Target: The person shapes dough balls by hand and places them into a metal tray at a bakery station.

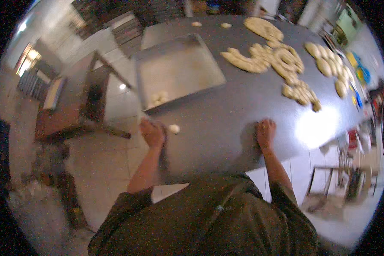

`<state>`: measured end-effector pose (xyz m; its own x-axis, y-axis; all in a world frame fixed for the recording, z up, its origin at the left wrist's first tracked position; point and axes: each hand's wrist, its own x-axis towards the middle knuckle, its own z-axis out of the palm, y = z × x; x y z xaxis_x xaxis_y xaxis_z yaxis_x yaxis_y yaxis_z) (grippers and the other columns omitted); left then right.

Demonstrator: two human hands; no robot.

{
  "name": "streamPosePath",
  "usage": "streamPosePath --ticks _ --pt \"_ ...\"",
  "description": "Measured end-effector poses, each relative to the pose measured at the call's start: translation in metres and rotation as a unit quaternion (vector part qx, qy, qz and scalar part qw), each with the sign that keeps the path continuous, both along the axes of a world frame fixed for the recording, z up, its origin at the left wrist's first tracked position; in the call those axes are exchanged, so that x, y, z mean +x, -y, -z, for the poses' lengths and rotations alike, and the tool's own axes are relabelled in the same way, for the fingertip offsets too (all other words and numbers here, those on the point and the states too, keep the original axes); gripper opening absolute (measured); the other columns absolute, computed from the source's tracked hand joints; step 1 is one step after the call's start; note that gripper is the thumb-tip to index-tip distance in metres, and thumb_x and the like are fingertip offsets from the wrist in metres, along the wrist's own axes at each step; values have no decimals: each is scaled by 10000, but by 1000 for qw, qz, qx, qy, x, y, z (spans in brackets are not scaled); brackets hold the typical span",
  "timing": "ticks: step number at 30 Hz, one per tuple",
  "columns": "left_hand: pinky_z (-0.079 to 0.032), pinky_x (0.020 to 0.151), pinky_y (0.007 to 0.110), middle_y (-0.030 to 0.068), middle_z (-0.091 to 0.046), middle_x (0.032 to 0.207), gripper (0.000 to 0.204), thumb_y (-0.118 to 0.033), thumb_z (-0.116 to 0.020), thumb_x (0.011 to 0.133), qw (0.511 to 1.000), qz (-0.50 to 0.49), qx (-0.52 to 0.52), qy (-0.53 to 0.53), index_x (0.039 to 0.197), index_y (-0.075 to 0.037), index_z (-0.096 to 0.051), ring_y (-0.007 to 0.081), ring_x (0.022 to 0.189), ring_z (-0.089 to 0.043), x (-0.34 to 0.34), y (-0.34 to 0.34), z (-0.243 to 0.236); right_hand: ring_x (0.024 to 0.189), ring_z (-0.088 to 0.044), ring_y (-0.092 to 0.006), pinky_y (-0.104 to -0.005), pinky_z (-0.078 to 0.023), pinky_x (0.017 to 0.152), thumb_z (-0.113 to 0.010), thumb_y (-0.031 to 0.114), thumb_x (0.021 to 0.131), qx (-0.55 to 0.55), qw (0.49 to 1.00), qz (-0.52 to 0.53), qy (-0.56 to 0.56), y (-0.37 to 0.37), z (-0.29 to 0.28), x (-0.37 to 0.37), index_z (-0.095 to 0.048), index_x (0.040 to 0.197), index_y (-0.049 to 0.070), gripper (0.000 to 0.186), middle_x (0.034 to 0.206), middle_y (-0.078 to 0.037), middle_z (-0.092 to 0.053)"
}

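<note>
My left hand (152,133) rests at the left edge of the grey metal table, just below the near corner of a metal tray (179,59). Its fingers look curled inward, though blurred, and whatever they cover is hidden. A small ball of pale dough (174,129) lies just right of it. My right hand (266,131) is on the table nearer the right side, closed into a compact shape; I cannot make out anything inside it. Inside the tray, a few small dough pieces (160,99) sit in the near left corner.
Long braided and ring-shaped dough pieces (288,59) spread over the far right of the table (209,119), with several oval dough lumps (326,59) beyond. Two small dough bits (226,25) lie at the far edge. A brown wooden frame (87,94) stands left.
</note>
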<state>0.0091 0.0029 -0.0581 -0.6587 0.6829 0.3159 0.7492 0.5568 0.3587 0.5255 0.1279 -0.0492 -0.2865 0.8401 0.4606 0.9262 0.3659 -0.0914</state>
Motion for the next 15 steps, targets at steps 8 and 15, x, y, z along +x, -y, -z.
streamPosePath --ticks 8,15 --pt "-142 1237 568 288 -264 1627 817 -486 -525 982 996 -58 -47 -45 1544 71 -327 458 1434 -362 25 0 -14 905 -665 -208 -347 -547 794 -757 211 905 -211 943 -90 -239 28 -21 -128 -648 1239 43 389 1075 -105 -715" --pt "-107 1231 602 271 -190 1661 855 -526 -474 993 992 -55 -117 5 1566 76 -273 440 1463 -310 14 -7 -18 897 -707 -214 -397 -569 811 -765 236 903 -501 800 -220 -246 69 -84 -348 -679 1217 58 372 1003 -108 -748"
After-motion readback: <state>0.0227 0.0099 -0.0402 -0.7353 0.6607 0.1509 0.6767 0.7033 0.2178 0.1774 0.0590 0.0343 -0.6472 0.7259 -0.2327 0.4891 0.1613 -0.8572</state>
